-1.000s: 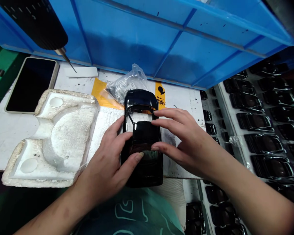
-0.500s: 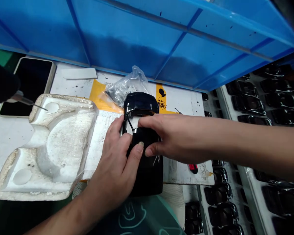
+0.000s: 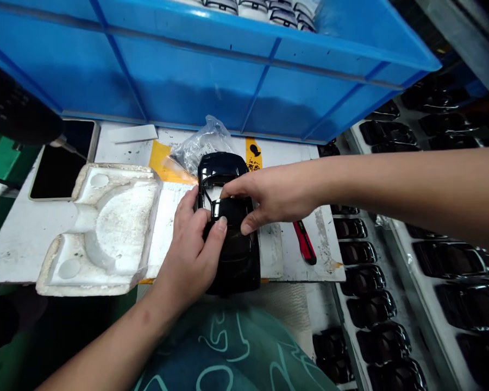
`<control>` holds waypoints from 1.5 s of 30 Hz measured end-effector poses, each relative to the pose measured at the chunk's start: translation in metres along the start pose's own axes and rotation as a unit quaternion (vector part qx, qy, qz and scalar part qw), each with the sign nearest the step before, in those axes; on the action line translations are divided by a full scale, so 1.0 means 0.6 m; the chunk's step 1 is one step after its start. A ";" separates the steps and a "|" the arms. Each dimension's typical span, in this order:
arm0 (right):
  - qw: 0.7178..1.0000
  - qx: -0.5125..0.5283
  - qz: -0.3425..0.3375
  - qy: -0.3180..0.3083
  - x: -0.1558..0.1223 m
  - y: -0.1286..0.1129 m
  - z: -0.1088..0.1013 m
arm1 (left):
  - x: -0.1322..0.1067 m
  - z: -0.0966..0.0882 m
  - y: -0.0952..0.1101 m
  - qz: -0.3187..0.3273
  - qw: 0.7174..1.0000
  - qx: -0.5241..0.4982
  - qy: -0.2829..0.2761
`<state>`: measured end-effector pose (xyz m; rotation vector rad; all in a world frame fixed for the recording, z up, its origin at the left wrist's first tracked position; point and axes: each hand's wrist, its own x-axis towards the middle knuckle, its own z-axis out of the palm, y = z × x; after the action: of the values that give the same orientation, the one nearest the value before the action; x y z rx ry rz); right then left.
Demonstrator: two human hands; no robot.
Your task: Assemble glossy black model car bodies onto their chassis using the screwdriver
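Observation:
A glossy black model car body (image 3: 224, 166) lies lengthwise on a white foam pad (image 3: 165, 217) at the front of the worktable. Round its left side and roof edge my left hand (image 3: 195, 236) is closed, the thumb pressing near the roof. From the right my right hand (image 3: 264, 202) grips the roof, its index finger reaching into the window opening and its thumb on the top. White surface shows through that opening. Beyond the car's far end lies a clear plastic bag (image 3: 206, 142) with small parts inside that I cannot make out.
On the left are a foam mould (image 3: 120, 233), a phone (image 3: 61, 168) and a dark power screwdriver (image 3: 24, 114). A red utility knife (image 3: 305, 244) lies right of the car. A blue crate (image 3: 187, 70) stands behind. Several black car bodies (image 3: 362, 279) fill racks on the right.
The view has shifted, so the crate's contents and the whole knife now show. Both hands keep their grip on the car body, with little visible change in their fingers.

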<state>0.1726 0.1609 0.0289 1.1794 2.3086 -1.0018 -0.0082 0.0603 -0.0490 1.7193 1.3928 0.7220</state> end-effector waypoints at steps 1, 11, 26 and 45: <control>1.000 -0.014 -0.001 -0.002 0.000 0.001 0.000 | 0.001 0.002 0.002 -0.002 1.000 0.003 -0.001; 0.994 -0.082 0.070 -0.026 0.005 -0.024 0.016 | 0.004 0.019 0.018 -0.061 0.997 0.036 0.006; 0.999 -0.002 -0.053 -0.002 -0.007 0.007 0.009 | 0.010 0.022 0.017 -0.043 0.997 0.048 0.037; 0.997 0.016 -0.069 0.024 -0.011 0.017 0.020 | 0.013 0.022 0.021 -0.083 0.995 0.036 0.034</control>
<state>0.1850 0.1525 0.0200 1.0807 2.4483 -1.0730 0.0113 0.0641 -0.0455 1.6232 1.6049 0.6488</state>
